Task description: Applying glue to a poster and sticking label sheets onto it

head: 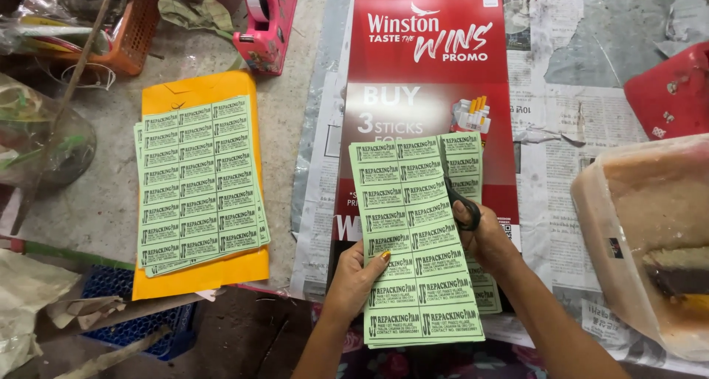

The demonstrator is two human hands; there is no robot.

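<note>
My left hand (356, 279) grips the lower left edge of a stack of light green printed label sheets (410, 239). My right hand (484, 235) holds black-handled scissors (458, 194), whose blades run up a line between label columns. A narrower strip of the green sheets (467, 165) lies to the right of the blades. The sheets rest over a red printed poster (428, 61).
A second pile of green label sheets (199, 180) lies on an orange-yellow envelope (196, 279) at left. A pink tape dispenser (267, 21) and an orange basket (133, 32) stand at the back. Newspaper (576, 143) covers the table; a clear plastic tub (642, 231) sits at right, a red object (672, 91) behind it.
</note>
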